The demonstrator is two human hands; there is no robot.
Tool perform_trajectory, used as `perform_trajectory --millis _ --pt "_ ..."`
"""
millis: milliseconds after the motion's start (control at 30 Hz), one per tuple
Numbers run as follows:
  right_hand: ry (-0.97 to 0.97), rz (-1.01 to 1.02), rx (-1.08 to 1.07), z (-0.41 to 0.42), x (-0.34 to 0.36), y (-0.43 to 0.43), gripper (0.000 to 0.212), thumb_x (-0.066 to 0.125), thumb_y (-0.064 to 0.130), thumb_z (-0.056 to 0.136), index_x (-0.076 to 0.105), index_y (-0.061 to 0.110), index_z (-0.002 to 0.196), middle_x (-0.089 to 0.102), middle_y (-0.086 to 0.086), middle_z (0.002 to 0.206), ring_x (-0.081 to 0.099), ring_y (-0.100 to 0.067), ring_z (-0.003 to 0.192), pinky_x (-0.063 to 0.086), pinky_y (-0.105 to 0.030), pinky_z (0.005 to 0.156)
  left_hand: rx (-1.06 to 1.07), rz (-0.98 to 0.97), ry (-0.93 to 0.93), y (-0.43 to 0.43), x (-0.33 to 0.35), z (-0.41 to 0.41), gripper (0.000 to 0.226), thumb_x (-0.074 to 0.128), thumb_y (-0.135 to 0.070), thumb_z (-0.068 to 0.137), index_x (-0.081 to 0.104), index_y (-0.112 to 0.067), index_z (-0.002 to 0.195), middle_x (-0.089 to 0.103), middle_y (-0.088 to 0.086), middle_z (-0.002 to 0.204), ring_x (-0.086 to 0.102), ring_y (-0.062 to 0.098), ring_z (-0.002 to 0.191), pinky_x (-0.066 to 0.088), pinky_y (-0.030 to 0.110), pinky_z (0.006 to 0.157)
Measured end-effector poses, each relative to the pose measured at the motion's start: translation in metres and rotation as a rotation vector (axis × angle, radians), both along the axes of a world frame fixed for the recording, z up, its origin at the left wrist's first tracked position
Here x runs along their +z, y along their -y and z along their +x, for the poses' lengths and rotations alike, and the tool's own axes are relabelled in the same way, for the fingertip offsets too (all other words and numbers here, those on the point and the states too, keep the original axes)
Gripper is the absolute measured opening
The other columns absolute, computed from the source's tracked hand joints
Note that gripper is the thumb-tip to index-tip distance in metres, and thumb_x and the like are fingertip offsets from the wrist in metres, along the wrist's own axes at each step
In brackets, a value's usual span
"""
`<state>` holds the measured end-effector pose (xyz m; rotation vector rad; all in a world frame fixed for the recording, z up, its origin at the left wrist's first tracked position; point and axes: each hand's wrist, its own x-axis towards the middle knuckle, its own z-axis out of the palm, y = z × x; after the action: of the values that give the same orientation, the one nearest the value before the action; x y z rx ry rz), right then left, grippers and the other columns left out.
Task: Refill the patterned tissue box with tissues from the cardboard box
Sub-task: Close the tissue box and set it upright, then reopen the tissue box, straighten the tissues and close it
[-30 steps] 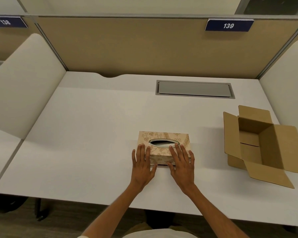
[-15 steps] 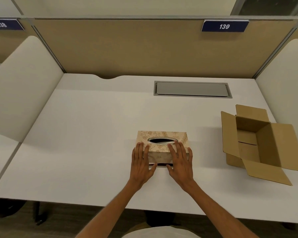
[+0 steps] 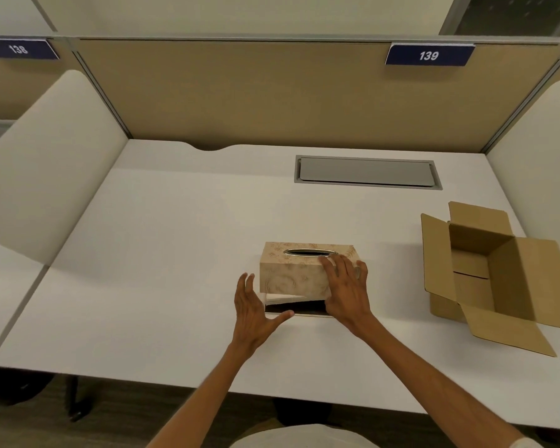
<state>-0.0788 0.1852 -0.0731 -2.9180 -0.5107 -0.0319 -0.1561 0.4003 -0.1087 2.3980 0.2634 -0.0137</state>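
The patterned tissue box [image 3: 291,276] sits near the table's front edge, its beige cover tilted up at the near side. Below the cover a dark gap and the flat base [image 3: 304,311] show, with a thin white layer of tissues [image 3: 282,298] at the left. My right hand [image 3: 348,292] grips the cover's right near corner, fingers over the top beside the oval slot. My left hand [image 3: 254,313] is spread at the box's left near corner, thumb touching the base's front edge. The open cardboard box [image 3: 498,276] stands to the right, and no tissues are visible inside it.
The white table [image 3: 175,253] is closed in by a tan back partition [image 3: 272,98] and cream side panels [image 3: 46,163]. A grey cable hatch [image 3: 367,172] lies flush at the back. The cardboard box's flaps reach to the table's right front edge.
Both hands lay flat on the closed box before. Now the cover's near edge is raised under my right hand, and my left hand has slid off to the left corner.
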Motion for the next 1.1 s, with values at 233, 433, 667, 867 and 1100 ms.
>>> perform_trajectory --millis 233,433,667,867,1100 --pt "-0.132 0.001 0.022 0.037 0.019 -0.003 0.107 0.078 0.022 0.053 0.029 0.017 0.147 0.041 -0.007 0.143 0.032 -0.024 0.136 0.016 -0.052 0.113 0.122 -0.240 -0.124 0.005 0.011 0.020 0.085 0.053 -0.059 0.090 0.009 -0.022 0.153 0.019 0.002 0.159 0.025 0.023 0.145 0.026 0.049 0.121" --pt "-0.255 0.000 0.048 0.064 0.029 -0.002 0.113 0.080 0.025 0.062 0.013 0.016 0.152 0.028 -0.007 0.152 0.020 -0.022 0.144 0.010 -0.054 0.114 0.120 -0.289 -0.123 0.017 0.021 0.034 0.065 0.042 -0.055 0.097 0.025 -0.020 0.149 0.037 0.004 0.148 0.035 0.021 0.138 0.035 0.047 0.115" --pt "-0.382 -0.029 0.064 0.085 0.034 -0.002 0.118 0.079 0.024 0.066 0.001 0.017 0.154 0.013 -0.008 0.160 0.006 -0.023 0.149 0.002 -0.055 0.117 0.198 -0.297 -0.157 0.021 0.020 0.037 0.047 0.049 -0.027 0.101 0.036 -0.008 0.143 0.044 0.011 0.143 0.043 0.026 0.132 0.040 0.041 0.111" --pt "-0.492 -0.050 0.073 0.114 0.044 -0.004 0.109 0.074 0.026 0.076 -0.001 0.017 0.155 0.008 -0.008 0.162 0.003 -0.023 0.150 -0.001 -0.053 0.118 0.245 -0.331 -0.210 0.020 0.021 0.042 0.043 0.050 -0.026 0.101 0.039 -0.008 0.139 0.044 0.014 0.140 0.046 0.029 0.128 0.043 0.043 0.109" --pt "-0.582 -0.009 0.087 0.134 0.051 -0.005 0.099 0.070 0.021 0.079 0.007 0.019 0.155 0.018 -0.008 0.160 0.012 -0.025 0.148 0.001 -0.053 0.118 0.319 -0.444 -0.315 0.019 0.023 0.054 0.046 0.053 -0.023 0.099 0.036 -0.009 0.139 0.044 0.017 0.142 0.048 0.031 0.126 0.044 0.042 0.107"
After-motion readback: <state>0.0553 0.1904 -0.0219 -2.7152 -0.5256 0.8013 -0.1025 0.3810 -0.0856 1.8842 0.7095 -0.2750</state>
